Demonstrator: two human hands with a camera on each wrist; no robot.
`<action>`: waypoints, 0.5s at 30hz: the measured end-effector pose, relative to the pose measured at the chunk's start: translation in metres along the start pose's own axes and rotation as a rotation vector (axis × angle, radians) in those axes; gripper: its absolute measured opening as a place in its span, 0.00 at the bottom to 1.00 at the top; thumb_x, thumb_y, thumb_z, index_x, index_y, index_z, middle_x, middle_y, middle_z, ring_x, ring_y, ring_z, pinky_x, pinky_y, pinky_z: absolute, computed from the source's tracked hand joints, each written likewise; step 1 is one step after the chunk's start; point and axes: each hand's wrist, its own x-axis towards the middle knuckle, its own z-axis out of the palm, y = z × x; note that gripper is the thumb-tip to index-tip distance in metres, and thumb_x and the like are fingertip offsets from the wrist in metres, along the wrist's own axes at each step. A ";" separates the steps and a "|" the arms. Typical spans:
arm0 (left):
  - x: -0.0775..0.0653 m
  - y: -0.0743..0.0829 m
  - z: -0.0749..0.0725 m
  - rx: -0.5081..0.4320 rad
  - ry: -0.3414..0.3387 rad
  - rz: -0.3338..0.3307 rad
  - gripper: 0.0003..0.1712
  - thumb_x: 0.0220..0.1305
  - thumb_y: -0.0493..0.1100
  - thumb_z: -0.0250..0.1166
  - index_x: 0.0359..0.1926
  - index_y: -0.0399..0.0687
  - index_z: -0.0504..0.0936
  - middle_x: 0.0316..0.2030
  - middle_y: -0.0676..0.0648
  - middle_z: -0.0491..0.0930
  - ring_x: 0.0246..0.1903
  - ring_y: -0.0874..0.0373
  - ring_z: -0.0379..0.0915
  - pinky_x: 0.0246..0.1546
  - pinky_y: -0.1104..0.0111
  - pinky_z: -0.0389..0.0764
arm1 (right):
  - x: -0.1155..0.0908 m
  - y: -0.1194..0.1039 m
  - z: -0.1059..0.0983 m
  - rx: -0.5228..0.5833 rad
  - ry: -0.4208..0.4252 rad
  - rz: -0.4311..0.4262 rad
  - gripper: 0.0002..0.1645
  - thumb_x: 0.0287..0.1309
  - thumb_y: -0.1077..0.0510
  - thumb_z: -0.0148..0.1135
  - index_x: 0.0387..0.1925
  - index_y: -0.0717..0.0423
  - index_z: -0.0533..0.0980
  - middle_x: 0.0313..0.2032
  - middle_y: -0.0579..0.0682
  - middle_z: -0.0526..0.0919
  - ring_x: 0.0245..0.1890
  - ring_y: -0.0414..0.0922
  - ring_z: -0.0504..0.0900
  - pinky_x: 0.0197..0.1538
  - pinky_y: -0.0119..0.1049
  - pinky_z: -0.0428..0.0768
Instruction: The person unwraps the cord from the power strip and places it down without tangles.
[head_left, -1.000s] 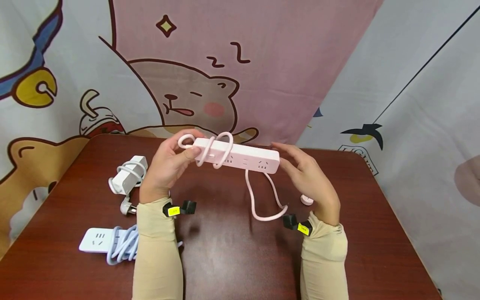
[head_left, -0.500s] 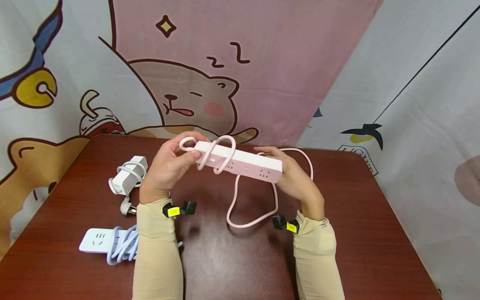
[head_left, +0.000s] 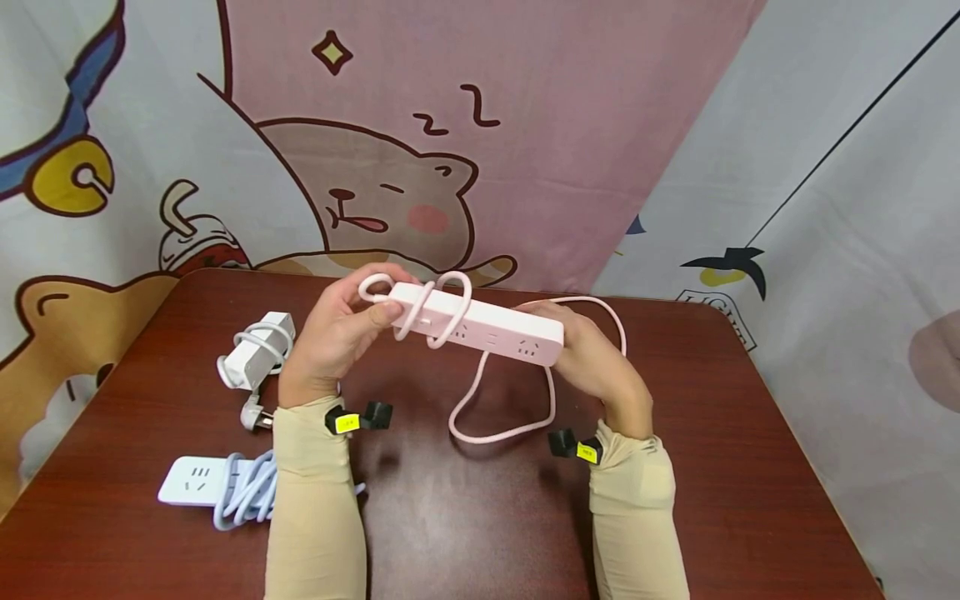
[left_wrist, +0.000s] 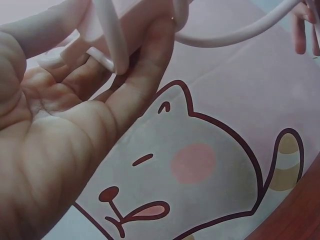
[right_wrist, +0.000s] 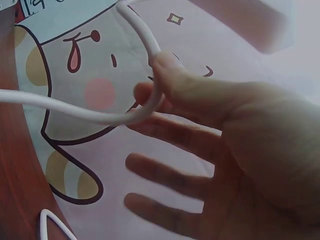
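Note:
A pink power strip (head_left: 498,323) is held up over the table, its sockets facing me and its right end lower. My left hand (head_left: 330,333) grips the left end, thumb in front and fingers behind. Two turns of pink cord (head_left: 452,321) wrap loosely round that end. Behind the strip's right end is my right hand (head_left: 596,358), its fingers partly hidden in the head view. In the right wrist view, its thumb and index finger pinch the cord (right_wrist: 95,116), while the other fingers are extended. A slack loop of cord hangs below the strip, and another arcs behind the right hand.
To the left on the brown table (head_left: 480,533) lie a white power strip wound with pale cord (head_left: 258,350), its plug (head_left: 257,413) beside it, and another white strip with a blue-grey cord (head_left: 198,482). A printed curtain (head_left: 555,150) hangs behind the table.
My right hand has moved left behind the strip and taken hold of the cord. The hanging loop has shifted left and grown wider. The strip's right end has dipped slightly.

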 end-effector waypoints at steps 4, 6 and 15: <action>0.000 0.001 0.000 0.004 0.007 -0.013 0.17 0.69 0.25 0.57 0.54 0.43 0.79 0.48 0.48 0.82 0.45 0.58 0.79 0.43 0.72 0.83 | 0.000 0.002 -0.001 -0.020 0.053 0.031 0.19 0.61 0.64 0.69 0.54 0.53 0.81 0.51 0.50 0.87 0.51 0.45 0.84 0.58 0.46 0.80; 0.000 0.001 0.000 0.007 0.002 -0.012 0.18 0.69 0.24 0.57 0.54 0.43 0.79 0.48 0.47 0.81 0.45 0.58 0.78 0.43 0.72 0.83 | 0.000 0.002 0.000 -0.023 0.073 0.053 0.17 0.60 0.64 0.69 0.51 0.54 0.81 0.49 0.50 0.88 0.48 0.46 0.84 0.55 0.46 0.80; 0.000 0.001 -0.001 0.020 -0.005 -0.017 0.17 0.70 0.25 0.56 0.54 0.41 0.79 0.46 0.46 0.81 0.44 0.57 0.78 0.42 0.71 0.82 | -0.001 0.001 -0.002 -0.037 0.227 0.097 0.05 0.65 0.68 0.59 0.41 0.60 0.78 0.40 0.56 0.87 0.41 0.48 0.79 0.47 0.37 0.74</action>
